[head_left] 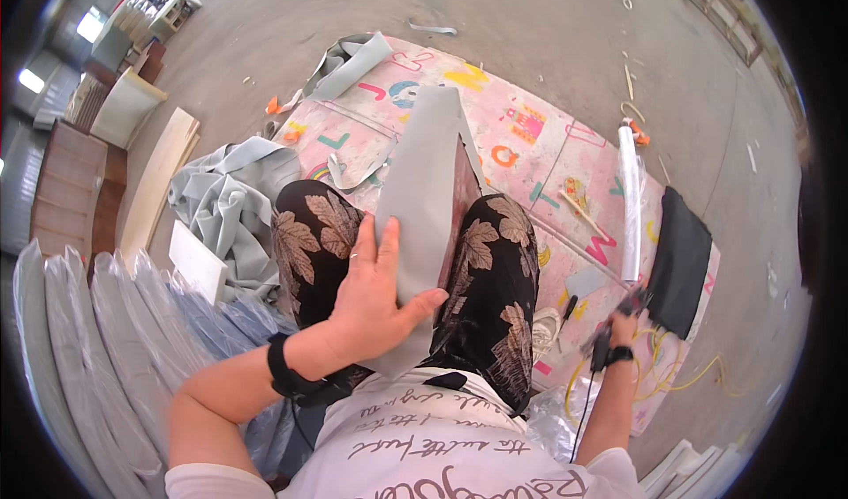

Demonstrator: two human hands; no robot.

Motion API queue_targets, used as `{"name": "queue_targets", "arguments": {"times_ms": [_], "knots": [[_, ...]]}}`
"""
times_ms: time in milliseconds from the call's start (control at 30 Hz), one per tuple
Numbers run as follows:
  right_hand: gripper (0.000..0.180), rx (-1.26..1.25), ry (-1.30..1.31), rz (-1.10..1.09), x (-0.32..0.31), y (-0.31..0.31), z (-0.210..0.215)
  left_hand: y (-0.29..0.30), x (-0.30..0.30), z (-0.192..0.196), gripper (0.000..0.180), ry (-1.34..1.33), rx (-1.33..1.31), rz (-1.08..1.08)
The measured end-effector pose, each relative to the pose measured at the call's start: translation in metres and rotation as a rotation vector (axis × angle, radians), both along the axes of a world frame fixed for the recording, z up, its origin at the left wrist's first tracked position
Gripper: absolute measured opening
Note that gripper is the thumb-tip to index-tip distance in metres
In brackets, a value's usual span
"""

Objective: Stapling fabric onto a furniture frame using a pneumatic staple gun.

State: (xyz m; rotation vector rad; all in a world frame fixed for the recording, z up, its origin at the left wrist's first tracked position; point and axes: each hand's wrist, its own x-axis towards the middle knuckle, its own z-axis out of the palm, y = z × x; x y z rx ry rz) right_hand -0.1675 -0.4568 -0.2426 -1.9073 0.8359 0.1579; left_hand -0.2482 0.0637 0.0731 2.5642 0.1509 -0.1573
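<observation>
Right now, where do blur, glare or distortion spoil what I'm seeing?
In the head view, the left hand and grey covering look fairly crisp; in the head view, the right hand and dark tool look smeared; the head view's bright light patch burns out, plastic wrapping glints, and edges bend toward black corners.

Stretches over the grey floor [751, 146] as a pink mat [548, 177] with bright prints. Carries a folded grey sheet [353, 66] at the far left corner, a pale stick [583, 215] right of centre, a black-handled tool [571, 308] nearer, then a white roll [631, 207] and a black sheet [685, 260] along the right. Includes, left on bare floor, crumpled grey material [234, 185].
</observation>
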Motion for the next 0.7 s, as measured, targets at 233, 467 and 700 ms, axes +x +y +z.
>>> {"name": "queue_targets", "arguments": {"times_ms": [233,467,700], "knots": [[0.030,-0.301,-0.214,0.351,-0.051,0.050,0.037,-0.030,-0.008,-0.014,0.101,-0.253,0.124,-0.135],[0.036,0.894,-0.233,0.676,-0.040,0.261,0.251,-0.068,-0.030,-0.006,0.103,-0.319,-0.034,-0.361],[0.032,0.878,-0.347,0.623,-0.037,0.315,0.283,-0.045,-0.028,-0.019,0.116,-0.446,-0.160,-0.347]]}}
